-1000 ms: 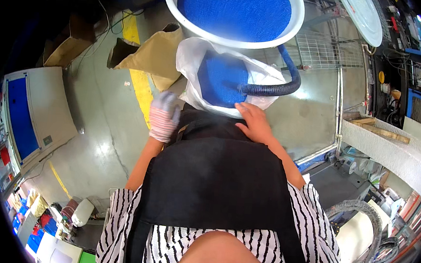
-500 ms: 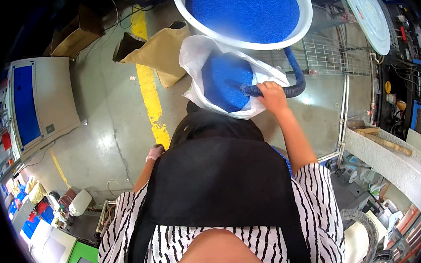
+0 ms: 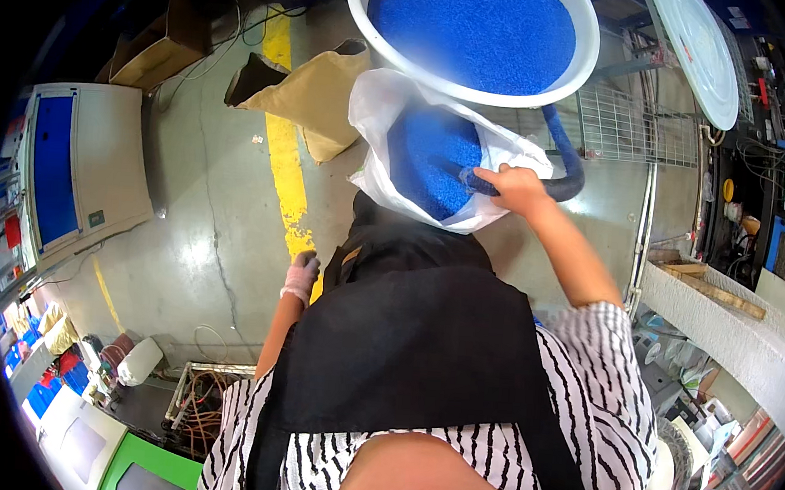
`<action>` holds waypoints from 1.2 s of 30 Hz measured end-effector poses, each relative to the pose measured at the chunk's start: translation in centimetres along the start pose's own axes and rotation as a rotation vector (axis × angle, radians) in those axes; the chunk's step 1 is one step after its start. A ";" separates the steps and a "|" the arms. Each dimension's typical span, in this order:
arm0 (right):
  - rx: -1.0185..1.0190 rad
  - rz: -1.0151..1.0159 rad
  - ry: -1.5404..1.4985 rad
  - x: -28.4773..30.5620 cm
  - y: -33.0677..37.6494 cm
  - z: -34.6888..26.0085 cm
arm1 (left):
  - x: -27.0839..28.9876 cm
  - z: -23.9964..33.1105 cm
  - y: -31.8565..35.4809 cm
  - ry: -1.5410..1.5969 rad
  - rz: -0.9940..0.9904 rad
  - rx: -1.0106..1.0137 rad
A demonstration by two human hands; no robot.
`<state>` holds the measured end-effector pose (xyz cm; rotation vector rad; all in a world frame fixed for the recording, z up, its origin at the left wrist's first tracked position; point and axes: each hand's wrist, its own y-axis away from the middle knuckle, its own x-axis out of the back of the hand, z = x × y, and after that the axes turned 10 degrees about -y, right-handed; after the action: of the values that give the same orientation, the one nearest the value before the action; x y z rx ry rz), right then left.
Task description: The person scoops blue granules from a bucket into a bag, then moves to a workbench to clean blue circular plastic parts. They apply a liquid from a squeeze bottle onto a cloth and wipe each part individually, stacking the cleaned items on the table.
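Observation:
My right hand (image 3: pixel 516 190) is closed round a dark blue flexible hose (image 3: pixel 569 162). The hose's end rests in blue plastic pellets (image 3: pixel 431 148) inside a white sack (image 3: pixel 374 116), which stands with its mouth wide in front of my legs. Just behind the sack is a large round white tub (image 3: pixel 359 6), full of the same blue pellets; the hose curves round below its right side. My left hand (image 3: pixel 300 275), in a pale glove with grey fingertips, hangs beside my left thigh, away from the sack. Its fingers are curled, and I see nothing in them.
A crumpled brown paper sack (image 3: pixel 330 95) lies left of the white one, across a yellow floor line (image 3: pixel 285 160). A cardboard box (image 3: pixel 156 51) and a beige cabinet (image 3: pixel 102 161) stand further left. On the right are a wire rack (image 3: pixel 628 125), a white round lid (image 3: pixel 697 57) and a pale ledge (image 3: pixel 724 314).
My left hand has swung forward from beside my hip. The right hand stays on the hose, its wrist turned a little. The whole view has shifted slightly, moving the tub and sack rightward.

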<state>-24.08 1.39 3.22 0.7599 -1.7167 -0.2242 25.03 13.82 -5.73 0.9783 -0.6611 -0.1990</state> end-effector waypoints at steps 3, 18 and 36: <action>0.019 0.012 0.004 8.7 3.6 -2.4 | 0.0 -6.0 1.1 -0.008 0.006 0.131; -0.080 -0.005 0.001 26.5 15.0 -6.6 | -1.5 -4.6 -2.5 0.263 0.026 0.059; -0.073 -0.011 0.014 26.1 16.0 -5.6 | -3.4 -5.0 -3.0 0.300 -0.059 0.150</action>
<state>-27.44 -0.42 34.11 0.7152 -1.6826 -0.2871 25.79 17.13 -11.59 1.1449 -0.3763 -0.0526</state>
